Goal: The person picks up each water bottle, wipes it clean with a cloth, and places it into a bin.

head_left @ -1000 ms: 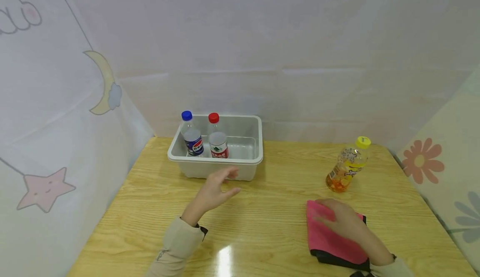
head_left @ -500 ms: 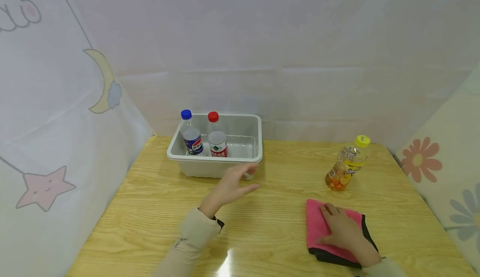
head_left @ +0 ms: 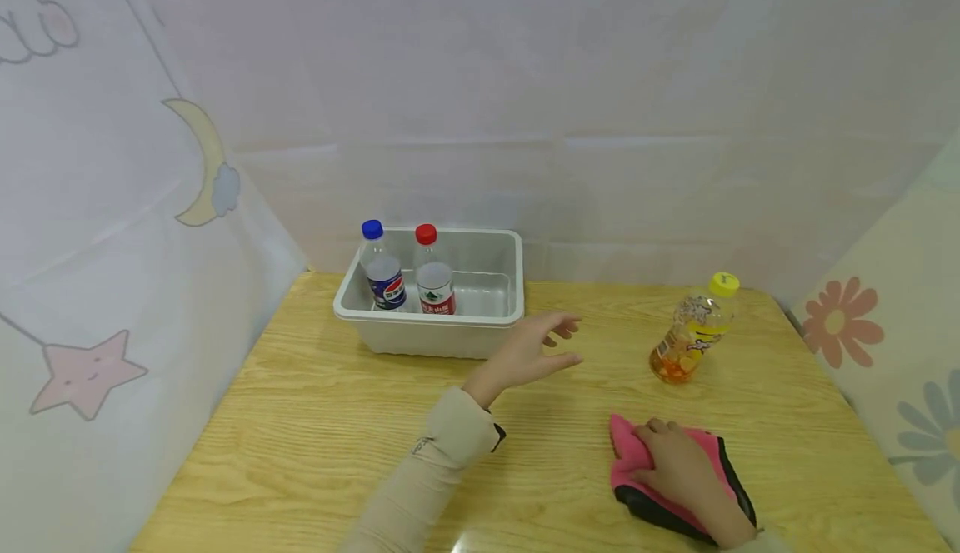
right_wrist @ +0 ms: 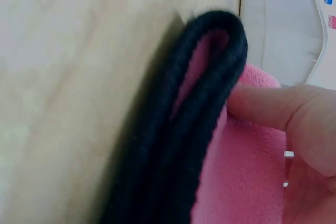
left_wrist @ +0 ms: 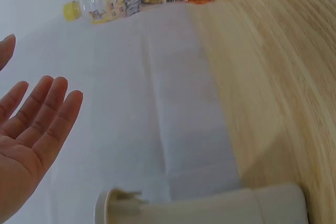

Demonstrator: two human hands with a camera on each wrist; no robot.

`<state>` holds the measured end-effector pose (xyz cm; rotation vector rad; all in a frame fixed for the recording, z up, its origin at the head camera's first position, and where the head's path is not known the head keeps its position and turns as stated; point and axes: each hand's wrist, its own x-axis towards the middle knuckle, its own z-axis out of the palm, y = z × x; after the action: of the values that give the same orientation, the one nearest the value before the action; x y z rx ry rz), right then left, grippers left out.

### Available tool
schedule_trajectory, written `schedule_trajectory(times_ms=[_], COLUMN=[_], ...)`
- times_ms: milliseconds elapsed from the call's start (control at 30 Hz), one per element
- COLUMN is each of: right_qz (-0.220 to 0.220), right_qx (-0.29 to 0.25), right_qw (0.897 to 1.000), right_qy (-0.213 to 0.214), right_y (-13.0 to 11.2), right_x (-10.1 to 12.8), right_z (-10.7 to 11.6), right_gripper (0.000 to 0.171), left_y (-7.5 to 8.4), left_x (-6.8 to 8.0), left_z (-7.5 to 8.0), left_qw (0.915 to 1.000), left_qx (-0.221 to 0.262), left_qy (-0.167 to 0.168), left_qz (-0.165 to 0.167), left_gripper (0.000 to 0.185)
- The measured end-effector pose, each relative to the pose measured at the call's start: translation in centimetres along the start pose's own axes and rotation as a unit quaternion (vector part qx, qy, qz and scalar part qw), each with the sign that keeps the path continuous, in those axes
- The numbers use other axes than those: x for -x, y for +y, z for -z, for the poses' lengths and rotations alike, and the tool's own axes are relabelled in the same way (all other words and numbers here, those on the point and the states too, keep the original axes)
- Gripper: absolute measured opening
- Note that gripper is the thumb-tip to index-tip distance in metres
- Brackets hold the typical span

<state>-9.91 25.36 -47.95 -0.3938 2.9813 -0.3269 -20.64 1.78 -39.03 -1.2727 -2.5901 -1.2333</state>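
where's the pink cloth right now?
In the head view, the pink cloth is at lower right on the table, gripped by the right hand, on the near side of the yellow-capped bottle.

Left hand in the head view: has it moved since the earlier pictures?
Yes, to the right: the left hand lay within the grey tray's width and now reaches past its right end, closer to the yellow-capped bottle.
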Motion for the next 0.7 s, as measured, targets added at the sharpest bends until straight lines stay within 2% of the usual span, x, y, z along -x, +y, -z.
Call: schedule_trajectory(times_ms=[200, 300, 400, 500, 700], right_qz=[-0.016, 0.001, 0.027, 0.028, -0.022], right_qx=[-0.079, -0.123, -0.155, -0.187, -0.226], right_qw=[0.997, 0.992, 0.987, 0.982, 0.974], right_qy=[0.003, 0.005, 0.009, 0.006, 0.016], right_y=[0.7, 1.9, 3.1, 4.1, 5.6], right_x=[0.5, 1.1, 1.9, 2.8, 4.6], right_z=[0.5, 1.2, 2.0, 2.9, 4.8], right_gripper=[0.034, 0.029, 0.030, 0.034, 0.041], left_y=[0.2, 0.1, 0.1, 0.0, -0.2], left_x=[-2.6, -3.8, -4.8, -5.8, -7.6], left_z=[-1.4, -2.0, -2.6, -3.2, -4.4], left_qw=[0.9995, 0.9992, 0.9990, 0.9988, 0.9987], left_qx=[0.008, 0.006, 0.009, 0.016, 0.033], left_qy=[-0.027, -0.034, -0.037, -0.034, -0.008], left_qz=[0.013, 0.019, 0.025, 0.031, 0.038], left_gripper=[0.052, 0.052, 0.052, 0.054, 0.058])
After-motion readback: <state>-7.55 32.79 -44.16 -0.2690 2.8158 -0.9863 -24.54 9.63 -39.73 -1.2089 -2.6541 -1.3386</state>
